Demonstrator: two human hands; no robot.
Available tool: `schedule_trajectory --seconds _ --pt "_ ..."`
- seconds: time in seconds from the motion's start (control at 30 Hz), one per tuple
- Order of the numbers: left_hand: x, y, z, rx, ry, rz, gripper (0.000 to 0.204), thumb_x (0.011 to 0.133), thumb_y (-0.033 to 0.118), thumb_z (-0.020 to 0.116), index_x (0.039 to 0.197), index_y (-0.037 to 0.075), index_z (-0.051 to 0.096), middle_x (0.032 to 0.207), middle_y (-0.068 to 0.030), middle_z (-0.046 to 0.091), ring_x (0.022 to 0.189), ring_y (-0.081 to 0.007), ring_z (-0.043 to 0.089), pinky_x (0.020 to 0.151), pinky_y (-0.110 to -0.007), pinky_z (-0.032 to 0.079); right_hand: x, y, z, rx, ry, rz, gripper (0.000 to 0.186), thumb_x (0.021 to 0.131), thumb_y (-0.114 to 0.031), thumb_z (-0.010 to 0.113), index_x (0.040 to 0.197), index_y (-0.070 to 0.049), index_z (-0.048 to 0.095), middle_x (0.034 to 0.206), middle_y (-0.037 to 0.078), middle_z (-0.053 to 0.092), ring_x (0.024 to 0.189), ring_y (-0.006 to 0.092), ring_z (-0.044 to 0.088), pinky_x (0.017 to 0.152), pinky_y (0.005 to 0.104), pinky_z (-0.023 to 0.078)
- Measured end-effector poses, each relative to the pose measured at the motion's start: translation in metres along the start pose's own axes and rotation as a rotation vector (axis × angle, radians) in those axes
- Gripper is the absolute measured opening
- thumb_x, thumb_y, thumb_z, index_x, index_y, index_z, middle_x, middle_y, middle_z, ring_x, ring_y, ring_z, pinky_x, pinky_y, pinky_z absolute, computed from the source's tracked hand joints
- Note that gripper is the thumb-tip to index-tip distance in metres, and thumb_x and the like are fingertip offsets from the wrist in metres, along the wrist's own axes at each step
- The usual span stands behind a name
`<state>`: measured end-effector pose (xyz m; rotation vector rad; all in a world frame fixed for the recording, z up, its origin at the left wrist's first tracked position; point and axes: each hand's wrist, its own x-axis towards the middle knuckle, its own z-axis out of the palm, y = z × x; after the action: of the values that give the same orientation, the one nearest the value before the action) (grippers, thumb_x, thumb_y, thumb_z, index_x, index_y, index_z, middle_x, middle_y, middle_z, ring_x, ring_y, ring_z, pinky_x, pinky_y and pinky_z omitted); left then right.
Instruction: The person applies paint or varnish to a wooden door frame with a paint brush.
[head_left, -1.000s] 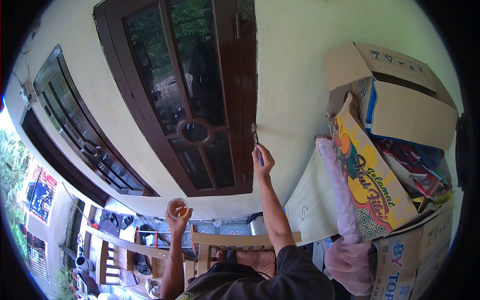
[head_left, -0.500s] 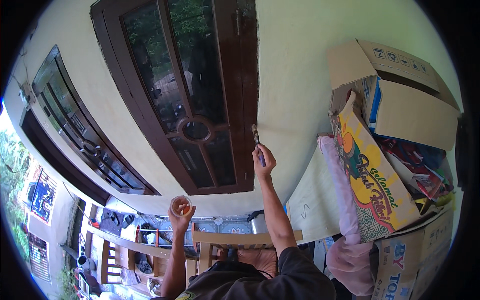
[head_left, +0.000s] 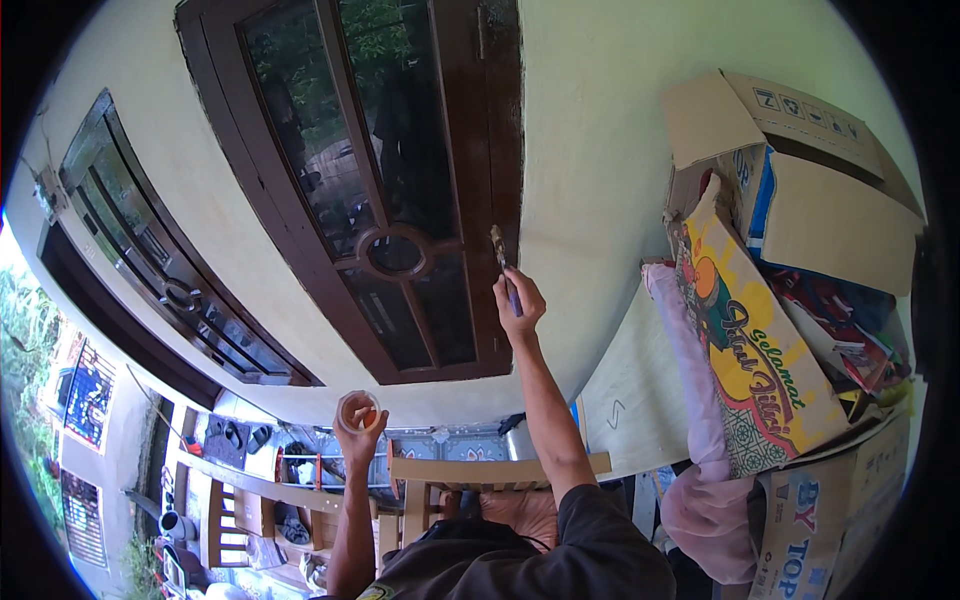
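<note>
Held up in my right hand [head_left: 522, 303] is a slim paintbrush [head_left: 503, 258] with a purple handle. Its bristle tip is at the right-hand stile of the dark brown wooden window frame [head_left: 503, 180]; whether it touches the wood I cannot tell. My left hand [head_left: 360, 437], lower and further left, has its fingers closed round a small clear plastic cup [head_left: 358, 411]. The cup is tilted toward me, and its contents are hard to make out. Glass panes and a round wooden ring [head_left: 394, 254] fill the window beside the brush.
On the right, cardboard boxes [head_left: 840, 225] are stacked by a yellow printed carton [head_left: 745, 350] and pink cloth [head_left: 708, 525]. Below my arms stands a wooden bench [head_left: 500, 467]. A second brown window [head_left: 170, 270] is further left along the pale wall [head_left: 590, 150].
My right hand and the brush have moved up and slightly left, from the frame's outer edge onto its stile. My left hand keeps the cup in nearly the same place.
</note>
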<state>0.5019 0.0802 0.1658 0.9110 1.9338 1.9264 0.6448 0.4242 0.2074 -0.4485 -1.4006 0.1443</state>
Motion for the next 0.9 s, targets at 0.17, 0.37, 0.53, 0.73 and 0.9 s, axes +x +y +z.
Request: schedule_trajectory --seconds 0.17,0.37,0.53,0.73,0.9 --pt "-0.004 -0.002 0.001 -0.004 0.005 -0.023 0.044 0.069 0.001 0.080 0.108 0.003 0.060 0.100 -0.0070 0.062 0.092 -0.0169 0.062 0.088 -0.034 0.053 0.021 -0.010 0.004 0.009 0.064 -0.073 0.025 0.076 -0.001 0.075 0.100 -0.004 0.067 0.094 0.014 0.071 0.081 0.0288 0.070 0.071 0.0347 0.057" --pt "0.000 -0.003 0.014 0.004 -0.040 0.046 0.038 0.072 0.000 0.076 0.106 0.001 0.058 0.095 -0.0066 0.061 0.082 -0.0151 0.061 0.074 -0.030 0.052 0.014 0.001 -0.002 0.002 -0.011 -0.040 0.026 0.074 0.000 0.075 0.099 -0.004 0.067 0.092 0.014 0.071 0.078 0.0286 0.070 0.070 0.0339 0.057" --pt "0.002 -0.005 0.013 -0.035 -0.032 -0.016 0.044 0.069 0.003 0.081 0.107 0.003 0.060 0.100 -0.0080 0.062 0.092 -0.0183 0.062 0.088 -0.034 0.054 -0.019 -0.003 -0.026 -0.015 0.003 -0.002 0.026 0.072 -0.001 0.076 0.096 -0.004 0.068 0.089 0.013 0.071 0.076 0.0278 0.070 0.069 0.0338 0.057" --pt "-0.002 -0.003 0.025 -0.018 -0.065 -0.029 0.043 0.069 0.003 0.081 0.107 0.003 0.060 0.100 -0.0082 0.063 0.092 -0.0185 0.062 0.088 -0.035 0.054 -0.005 -0.003 -0.031 -0.008 0.013 0.023 0.024 0.075 -0.002 0.076 0.098 -0.003 0.068 0.088 0.013 0.071 0.076 0.0272 0.070 0.069 0.0328 0.057" --pt "0.000 -0.005 0.026 -0.018 -0.073 -0.024 0.043 0.069 0.004 0.081 0.106 0.004 0.060 0.099 -0.0084 0.063 0.091 -0.0185 0.062 0.088 -0.035 0.054 0.076 -0.012 -0.012 0.054 0.113 -0.044 0.023 0.077 -0.003 0.076 0.099 -0.003 0.068 0.091 0.014 0.071 0.080 0.0280 0.071 0.070 0.0323 0.057"
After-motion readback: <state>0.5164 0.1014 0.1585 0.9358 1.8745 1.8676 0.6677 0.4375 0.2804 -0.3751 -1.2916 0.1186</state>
